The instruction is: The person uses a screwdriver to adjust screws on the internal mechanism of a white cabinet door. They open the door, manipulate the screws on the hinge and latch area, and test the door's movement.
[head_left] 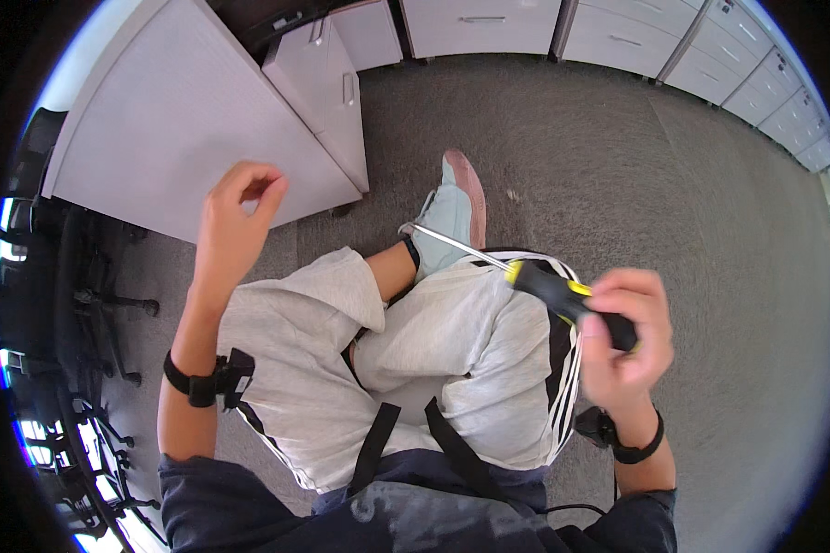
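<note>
A screwdriver [551,291] with a black and yellow handle is held in my right hand [632,332], out over my right thigh. Its long metal shaft slants up and left, and the tip appears in front of the light blue and pink shoe [447,221]; whether they touch I cannot tell. Raised on the left, my left hand [240,207] has its fingers curled toward the thumb, as in a pinch. Anything between those fingertips is hidden or too small to make out. Behind that hand stands the pale side panel [175,111] of a piece of furniture.
Grey carpet [599,147] covers the floor. White drawer cabinets [484,32] line the far side and curve round to the right. A cabinet with metal handles [327,92] adjoins the pale panel. Black wheeled chairs [74,295] stand at the left edge.
</note>
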`<action>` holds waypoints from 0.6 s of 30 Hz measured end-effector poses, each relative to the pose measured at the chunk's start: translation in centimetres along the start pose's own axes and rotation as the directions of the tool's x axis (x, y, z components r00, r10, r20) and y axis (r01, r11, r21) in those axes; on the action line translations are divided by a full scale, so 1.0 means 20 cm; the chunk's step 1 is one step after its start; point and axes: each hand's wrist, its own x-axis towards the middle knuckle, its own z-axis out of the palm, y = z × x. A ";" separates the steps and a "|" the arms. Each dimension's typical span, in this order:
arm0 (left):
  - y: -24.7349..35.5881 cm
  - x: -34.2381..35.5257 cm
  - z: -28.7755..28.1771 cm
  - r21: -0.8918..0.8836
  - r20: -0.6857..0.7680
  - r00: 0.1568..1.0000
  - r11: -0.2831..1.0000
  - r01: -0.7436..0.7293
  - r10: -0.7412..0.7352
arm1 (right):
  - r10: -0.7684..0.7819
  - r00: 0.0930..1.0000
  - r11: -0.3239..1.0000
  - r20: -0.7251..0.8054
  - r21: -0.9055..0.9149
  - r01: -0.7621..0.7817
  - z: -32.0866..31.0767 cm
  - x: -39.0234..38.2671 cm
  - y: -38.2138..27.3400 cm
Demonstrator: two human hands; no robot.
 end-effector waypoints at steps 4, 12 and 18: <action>-0.12 -0.10 -0.08 0.059 0.079 0.989 0.991 0.122 -0.127 | 0.539 0.819 0.834 -0.198 0.265 -0.485 -0.18 -0.17 0.13; 0.16 0.07 0.59 -0.135 0.584 0.789 0.981 -0.138 0.191 | 0.903 0.008 0.378 -0.430 0.784 -0.492 -0.59 -0.95 0.76; 0.28 0.13 1.16 -0.220 0.758 0.559 0.939 -0.265 0.336 | 0.808 -0.259 0.320 -0.529 0.764 -0.561 -0.68 -1.46 0.90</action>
